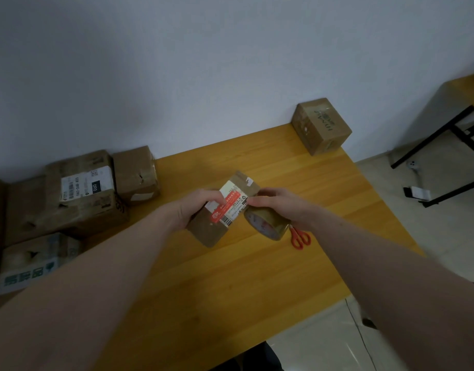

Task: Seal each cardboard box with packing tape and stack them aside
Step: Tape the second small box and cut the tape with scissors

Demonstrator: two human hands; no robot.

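Note:
A small cardboard box with a red and white label is tilted at the middle of the wooden table. My left hand grips its left side. My right hand holds a roll of brown packing tape against the box's right edge, fingertips touching the label. One taped box stands alone at the table's far right corner.
Red-handled scissors lie on the table just right of the tape roll. Several cardboard boxes crowd the left end of the table. A white wall runs behind. A black-framed table stands on the floor at the right.

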